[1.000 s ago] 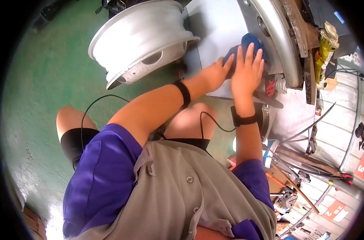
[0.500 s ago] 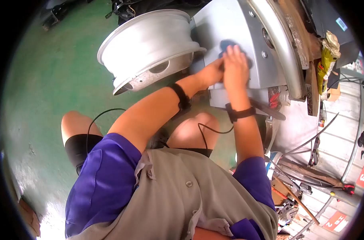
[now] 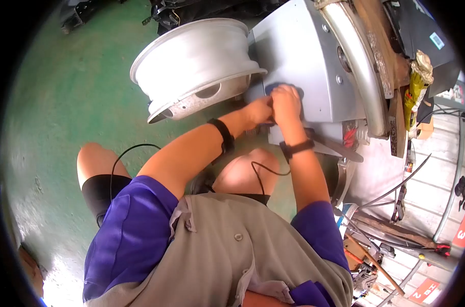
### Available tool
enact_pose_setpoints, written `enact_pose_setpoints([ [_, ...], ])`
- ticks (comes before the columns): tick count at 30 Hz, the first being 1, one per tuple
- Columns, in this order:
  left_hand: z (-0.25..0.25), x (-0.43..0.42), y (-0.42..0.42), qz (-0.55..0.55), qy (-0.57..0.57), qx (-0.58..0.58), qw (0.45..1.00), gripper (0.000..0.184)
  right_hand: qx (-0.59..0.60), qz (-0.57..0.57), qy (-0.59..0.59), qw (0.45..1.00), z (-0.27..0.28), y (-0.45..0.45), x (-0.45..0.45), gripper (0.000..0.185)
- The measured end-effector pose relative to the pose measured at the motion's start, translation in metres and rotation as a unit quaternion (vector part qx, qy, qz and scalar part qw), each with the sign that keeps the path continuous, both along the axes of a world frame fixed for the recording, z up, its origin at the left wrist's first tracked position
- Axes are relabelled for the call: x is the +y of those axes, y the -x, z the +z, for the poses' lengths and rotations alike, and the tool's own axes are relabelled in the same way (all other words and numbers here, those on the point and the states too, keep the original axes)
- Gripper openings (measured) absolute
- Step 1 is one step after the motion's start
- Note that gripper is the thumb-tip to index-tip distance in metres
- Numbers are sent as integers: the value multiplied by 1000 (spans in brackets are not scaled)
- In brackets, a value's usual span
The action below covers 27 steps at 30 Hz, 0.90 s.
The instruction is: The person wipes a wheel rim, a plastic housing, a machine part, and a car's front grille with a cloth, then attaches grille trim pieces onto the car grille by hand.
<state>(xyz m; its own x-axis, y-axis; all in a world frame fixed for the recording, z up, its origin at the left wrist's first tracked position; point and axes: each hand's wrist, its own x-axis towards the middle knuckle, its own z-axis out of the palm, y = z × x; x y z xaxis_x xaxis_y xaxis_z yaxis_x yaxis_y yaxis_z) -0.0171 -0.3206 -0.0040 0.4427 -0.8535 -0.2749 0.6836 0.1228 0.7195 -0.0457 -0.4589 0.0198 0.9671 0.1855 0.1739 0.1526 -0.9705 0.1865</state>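
Both my hands are together at the near edge of a grey metal box [image 3: 294, 56]. My right hand [image 3: 285, 105] presses down with bent fingers on a dark blue cloth or pad [image 3: 278, 87], mostly covered and slightly blurred. Close against it, my left hand [image 3: 259, 111] is closed, its fingers wrapped at the near side of the same blue thing. Which kind of pad it is cannot be made out. Left of the box, a pale wheel rim [image 3: 196, 56] lies on the green floor, its lower flange close to my left hand.
A curved silver metal tube [image 3: 360, 66] and wooden boards [image 3: 396, 128] stand at the right of the box. A yellow-green bag [image 3: 418, 92] hangs beyond them. Cables and tools crowd the lower right. A thin black cable [image 3: 133, 147] runs by my knee.
My two hands and the blue pad have slid toward me and slightly left, from the middle of the grey face to its near edge. The view has shifted a little.
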Motion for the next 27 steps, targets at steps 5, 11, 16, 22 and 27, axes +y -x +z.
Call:
enact_pose_setpoints([
  [5, 28, -19, 13, 102, 72, -335, 934, 54, -182, -7, -41, 982, 81, 22, 7, 16],
  [11, 65, -41, 15, 194, 119, -539, 811, 67, -233, -178, -47, 955, 127, 33, 21, 39],
  [16, 37, -44, 11, 146, 63, -544, 824, 79, -178, -246, 47, 952, 98, 24, 18, 46],
  [22, 19, -70, -58, 246, 53, -531, 809, 61, -222, -225, 109, 943, 80, -24, 10, 46],
  [27, 52, -66, -113, 187, -23, -455, 871, 56, -222, -232, 68, 945, 80, -67, 4, 44],
])
